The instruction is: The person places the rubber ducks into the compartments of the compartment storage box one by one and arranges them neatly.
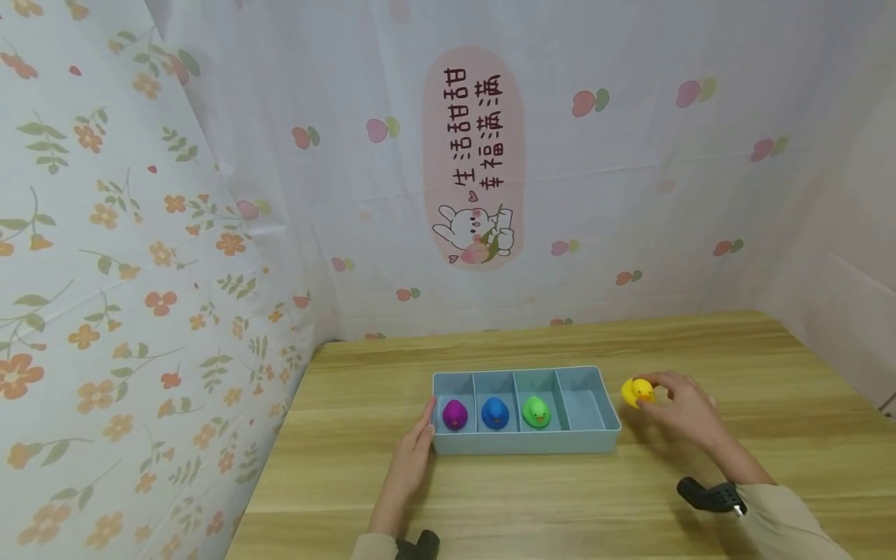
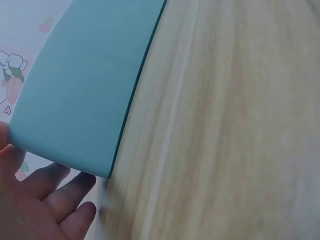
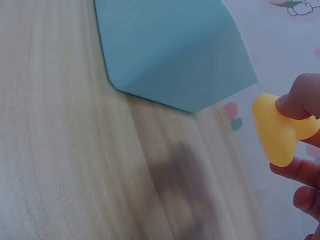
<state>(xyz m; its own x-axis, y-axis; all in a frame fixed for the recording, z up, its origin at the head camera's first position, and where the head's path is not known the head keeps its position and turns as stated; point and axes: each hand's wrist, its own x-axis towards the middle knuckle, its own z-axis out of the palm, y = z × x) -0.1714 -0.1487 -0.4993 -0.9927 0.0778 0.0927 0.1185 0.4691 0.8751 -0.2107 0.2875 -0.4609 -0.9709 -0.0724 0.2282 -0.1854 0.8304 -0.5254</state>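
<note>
A pale blue box with compartments point(image 1: 525, 443) stands on the table, seen from outside in both wrist views. In three of its compartments sit a purple toy duck point(image 1: 455, 415), a blue toy duck point(image 1: 495, 413) and a green toy duck point(image 1: 537, 412); the rightmost compartment point(image 1: 584, 408) holds nothing. My left hand point(image 1: 411, 459) touches the box's left end, its fingers point(image 2: 75, 197) lying against the outer wall. Just right of the box, my right hand point(image 1: 682, 412) pinches a yellow toy duck point(image 1: 636, 392) between thumb and fingers, raised above the table in the right wrist view.
The wood-grain table point(image 1: 336, 435) extends around the box. Behind it hangs a white printed curtain point(image 1: 350, 187), with a flowered curtain point(image 1: 126, 311) along the left side. Dark devices are strapped to both wrists, including the right wrist device point(image 1: 710, 495).
</note>
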